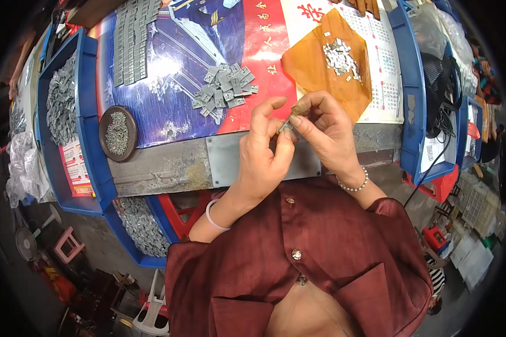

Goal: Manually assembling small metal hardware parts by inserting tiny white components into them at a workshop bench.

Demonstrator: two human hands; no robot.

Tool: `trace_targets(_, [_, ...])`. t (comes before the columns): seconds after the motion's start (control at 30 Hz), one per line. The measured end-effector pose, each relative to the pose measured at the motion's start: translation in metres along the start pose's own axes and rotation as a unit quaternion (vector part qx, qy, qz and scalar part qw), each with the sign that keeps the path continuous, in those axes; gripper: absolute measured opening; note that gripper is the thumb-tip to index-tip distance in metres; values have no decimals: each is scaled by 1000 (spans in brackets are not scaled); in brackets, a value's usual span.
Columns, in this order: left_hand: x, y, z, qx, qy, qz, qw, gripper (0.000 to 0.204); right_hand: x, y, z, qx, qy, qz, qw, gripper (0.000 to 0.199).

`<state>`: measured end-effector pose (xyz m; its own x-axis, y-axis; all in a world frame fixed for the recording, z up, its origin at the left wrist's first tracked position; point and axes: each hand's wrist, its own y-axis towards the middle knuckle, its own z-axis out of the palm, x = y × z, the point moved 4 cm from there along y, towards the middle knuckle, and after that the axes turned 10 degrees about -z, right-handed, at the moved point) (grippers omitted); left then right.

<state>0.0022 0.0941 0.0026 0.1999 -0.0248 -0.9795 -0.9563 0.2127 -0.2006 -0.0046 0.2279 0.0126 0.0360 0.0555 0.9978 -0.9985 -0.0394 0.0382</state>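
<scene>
The left hand (266, 147) has its thumb and fingertips pinched on a small grey piece (285, 123), held up just in front of the near edge of the surface (163, 173). The right hand (329, 132) meets it there, thumb and forefinger drawn close together on the piece's upper end, with a brown cover (301, 108) at the fingertip. Beyond the hands, a loose pile of flat grey pieces (225, 90) lies on a printed poster (270, 56), with more set in tight rows (132, 48) farther left. Small white pieces (342, 59) rest on an orange sheet (306, 64) to the right. A round brown dish (118, 158) of tiny parts stands at left, beside a blue bin (88, 112) of grey pieces.
</scene>
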Motion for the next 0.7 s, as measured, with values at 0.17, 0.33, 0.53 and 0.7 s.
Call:
trace_targets(0.17, [-3, -2, 1, 17, -2, -3, 1000, 46, -4, -1, -1, -13, 140, 83, 987, 17])
trace_targets(0.33, [-2, -1, -1, 48, -47, -62, 996, 45, -2, -2, -3, -22, 183, 120, 976, 18])
trace_targets(0.53, [-3, -1, 3, -1, -8, 4, 1000, 45, -1, -4, -2, -8, 167, 120, 979, 19])
trace_targets(0.7, [-8, -1, 2, -35, 99, 70, 992, 43, -8, -7, 0, -18, 125, 113, 986, 21])
